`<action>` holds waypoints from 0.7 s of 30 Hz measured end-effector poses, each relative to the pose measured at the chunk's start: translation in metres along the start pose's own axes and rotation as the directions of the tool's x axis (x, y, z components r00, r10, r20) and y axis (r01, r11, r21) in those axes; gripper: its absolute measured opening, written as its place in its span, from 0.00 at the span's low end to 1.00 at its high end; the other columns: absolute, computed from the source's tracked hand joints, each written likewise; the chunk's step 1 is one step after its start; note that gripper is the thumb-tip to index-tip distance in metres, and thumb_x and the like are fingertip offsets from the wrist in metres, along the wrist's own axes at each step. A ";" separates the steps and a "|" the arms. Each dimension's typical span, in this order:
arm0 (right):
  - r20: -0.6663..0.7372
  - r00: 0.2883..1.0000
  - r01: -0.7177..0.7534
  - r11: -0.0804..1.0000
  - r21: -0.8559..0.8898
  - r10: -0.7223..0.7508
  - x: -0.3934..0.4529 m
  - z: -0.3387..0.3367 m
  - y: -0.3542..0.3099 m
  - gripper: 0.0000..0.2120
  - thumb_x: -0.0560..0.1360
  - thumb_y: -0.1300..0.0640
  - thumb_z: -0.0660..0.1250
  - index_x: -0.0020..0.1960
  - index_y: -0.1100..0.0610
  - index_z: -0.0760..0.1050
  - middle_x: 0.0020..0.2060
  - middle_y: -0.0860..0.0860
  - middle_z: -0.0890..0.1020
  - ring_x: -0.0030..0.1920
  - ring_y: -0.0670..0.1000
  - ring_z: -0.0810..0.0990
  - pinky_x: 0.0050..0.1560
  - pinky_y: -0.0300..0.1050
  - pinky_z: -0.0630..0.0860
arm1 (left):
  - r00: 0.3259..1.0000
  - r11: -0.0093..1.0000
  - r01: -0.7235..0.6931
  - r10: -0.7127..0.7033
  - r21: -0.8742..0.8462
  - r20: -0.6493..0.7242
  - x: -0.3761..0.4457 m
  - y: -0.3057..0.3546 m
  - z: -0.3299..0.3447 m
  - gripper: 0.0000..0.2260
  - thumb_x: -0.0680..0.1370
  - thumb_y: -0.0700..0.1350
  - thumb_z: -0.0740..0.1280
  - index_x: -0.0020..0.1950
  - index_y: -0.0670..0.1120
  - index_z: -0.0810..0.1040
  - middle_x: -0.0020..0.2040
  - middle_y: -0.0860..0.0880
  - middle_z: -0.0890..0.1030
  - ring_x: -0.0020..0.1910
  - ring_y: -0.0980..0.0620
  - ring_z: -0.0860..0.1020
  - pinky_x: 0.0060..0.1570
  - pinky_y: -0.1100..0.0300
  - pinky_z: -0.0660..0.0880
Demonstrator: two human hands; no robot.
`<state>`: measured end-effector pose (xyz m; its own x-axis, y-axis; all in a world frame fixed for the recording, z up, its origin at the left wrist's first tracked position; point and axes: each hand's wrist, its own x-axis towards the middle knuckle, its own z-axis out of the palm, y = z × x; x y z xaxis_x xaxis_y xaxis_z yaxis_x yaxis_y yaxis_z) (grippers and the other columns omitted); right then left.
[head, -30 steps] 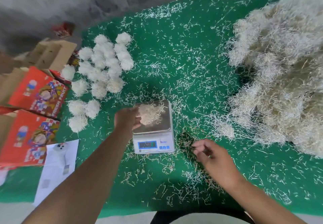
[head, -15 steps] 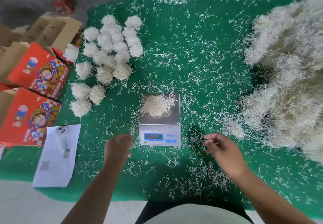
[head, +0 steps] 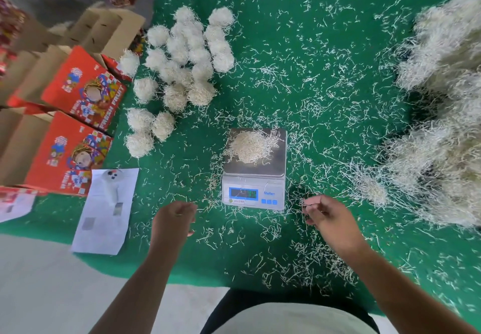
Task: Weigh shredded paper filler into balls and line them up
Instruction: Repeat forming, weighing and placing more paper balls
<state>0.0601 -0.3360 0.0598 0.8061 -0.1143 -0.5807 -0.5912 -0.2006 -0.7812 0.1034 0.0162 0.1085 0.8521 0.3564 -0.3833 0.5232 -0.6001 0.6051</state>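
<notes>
A small digital scale (head: 254, 189) sits mid-table with a wad of shredded paper (head: 248, 146) on its steel pan and its blue display lit. Several finished paper balls (head: 182, 57) lie in rough rows at the back left. A big heap of loose shredded paper (head: 442, 115) fills the right side. My left hand (head: 173, 220) hovers near the scale's front left, fingers curled, nothing visible in it. My right hand (head: 328, 219) is at the scale's front right, its fingertips pinched on a few paper shreds.
The table is covered by a green cloth (head: 325, 55) strewn with stray shreds. Red printed fruit boxes (head: 78, 125) and brown cartons (head: 99, 29) stand along the left edge. A white paper sheet (head: 106, 211) lies at the front left corner.
My left hand let go of the wad on the scale pan and drew back to the front. The right hand stayed near the scale's front right. The camera tilted.
</notes>
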 end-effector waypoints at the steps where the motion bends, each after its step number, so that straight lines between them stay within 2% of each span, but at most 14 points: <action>1: -0.002 1.000 -0.012 1.000 0.004 0.012 -0.001 0.000 0.002 0.08 0.84 0.56 0.66 0.56 0.44 0.78 0.51 0.43 0.86 0.46 0.42 0.86 0.49 0.43 0.81 | 1.000 1.000 -0.003 0.003 0.002 0.005 0.000 0.000 0.000 0.06 0.80 0.46 0.73 0.43 0.51 0.84 0.37 0.48 0.86 0.41 0.45 0.86 0.37 0.45 0.85; 4: -0.014 0.999 -0.036 0.999 -0.002 0.036 -0.002 -0.004 0.009 0.07 0.84 0.56 0.66 0.58 0.46 0.79 0.51 0.46 0.86 0.47 0.48 0.87 0.51 0.53 0.84 | 1.000 1.000 -0.016 0.016 0.027 0.017 0.004 0.006 0.001 0.05 0.79 0.45 0.72 0.44 0.52 0.84 0.37 0.49 0.86 0.40 0.47 0.86 0.39 0.44 0.85; 7: -0.032 0.999 -0.031 1.000 -0.003 0.031 -0.005 -0.008 0.014 0.07 0.84 0.56 0.66 0.57 0.46 0.79 0.50 0.46 0.86 0.45 0.42 0.86 0.47 0.49 0.84 | 0.999 0.999 -0.038 0.038 -0.002 0.036 0.014 0.025 0.009 0.05 0.79 0.46 0.72 0.43 0.53 0.84 0.37 0.48 0.86 0.42 0.44 0.86 0.41 0.42 0.85; 9: -0.039 0.998 -0.052 0.999 0.010 0.053 -0.008 -0.010 0.017 0.06 0.84 0.57 0.66 0.57 0.47 0.79 0.49 0.46 0.86 0.45 0.47 0.87 0.50 0.54 0.84 | 0.998 0.998 -0.061 0.061 -0.031 0.020 0.021 0.040 0.016 0.06 0.78 0.54 0.70 0.45 0.53 0.83 0.40 0.47 0.86 0.43 0.42 0.85 0.43 0.40 0.85; 11: -0.032 0.997 -0.070 0.998 -0.004 0.070 -0.011 -0.011 0.020 0.06 0.84 0.57 0.66 0.58 0.48 0.79 0.48 0.47 0.86 0.48 0.58 0.86 0.51 0.60 0.83 | 0.994 0.994 -0.106 0.106 -0.024 -0.002 0.031 0.053 0.025 0.21 0.73 0.67 0.66 0.58 0.55 0.80 0.51 0.49 0.85 0.47 0.47 0.85 0.50 0.39 0.83; 13: -0.024 0.996 -0.085 0.995 -0.052 0.083 -0.015 -0.010 0.024 0.06 0.84 0.55 0.66 0.60 0.50 0.79 0.47 0.47 0.86 0.48 0.63 0.85 0.50 0.60 0.84 | 0.984 0.983 -0.176 0.175 0.047 0.023 0.044 0.064 0.037 0.40 0.70 0.76 0.65 0.76 0.56 0.67 0.71 0.47 0.75 0.65 0.48 0.78 0.63 0.38 0.77; 15: -0.020 0.995 -0.099 0.987 -0.125 0.098 -0.019 -0.009 0.029 0.05 0.84 0.54 0.67 0.59 0.49 0.79 0.45 0.46 0.86 0.46 0.60 0.86 0.46 0.56 0.84 | 0.962 0.958 -0.269 0.262 0.102 0.079 0.062 0.080 0.054 0.48 0.69 0.77 0.67 0.83 0.62 0.51 0.82 0.49 0.57 0.78 0.43 0.64 0.69 0.34 0.69; 17: -0.014 0.993 -0.118 0.975 -0.188 0.117 -0.023 -0.009 0.034 0.04 0.83 0.56 0.67 0.56 0.49 0.79 0.43 0.47 0.86 0.41 0.55 0.86 0.42 0.51 0.85 | 0.933 0.931 -0.347 0.332 0.109 0.137 0.085 0.096 0.075 0.53 0.66 0.77 0.69 0.82 0.69 0.42 0.84 0.55 0.46 0.82 0.40 0.54 0.69 0.32 0.65; 19: -0.020 0.989 -0.151 0.969 -0.198 0.150 -0.030 -0.011 0.041 0.05 0.83 0.57 0.68 0.54 0.48 0.80 0.41 0.48 0.86 0.37 0.49 0.85 0.39 0.44 0.84 | 0.920 0.923 -0.371 0.352 0.096 0.171 0.109 0.109 0.098 0.56 0.62 0.79 0.70 0.80 0.72 0.38 0.84 0.57 0.42 0.83 0.40 0.49 0.69 0.30 0.63; 21: -0.035 0.983 -0.183 0.960 -0.211 0.180 -0.040 -0.013 0.047 0.07 0.82 0.56 0.69 0.52 0.44 0.79 0.42 0.45 0.86 0.39 0.46 0.86 0.38 0.39 0.82 | 0.904 0.911 -0.397 0.367 0.110 0.219 0.128 0.119 0.122 0.56 0.61 0.80 0.70 0.78 0.75 0.37 0.85 0.55 0.40 0.84 0.41 0.46 0.71 0.26 0.59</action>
<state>0.0003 -0.3537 0.0495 0.6869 -0.1822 -0.7036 -0.7096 -0.3772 -0.5951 0.2732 -0.0971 0.0459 0.9592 -0.0549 -0.2772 0.1373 -0.7669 0.6269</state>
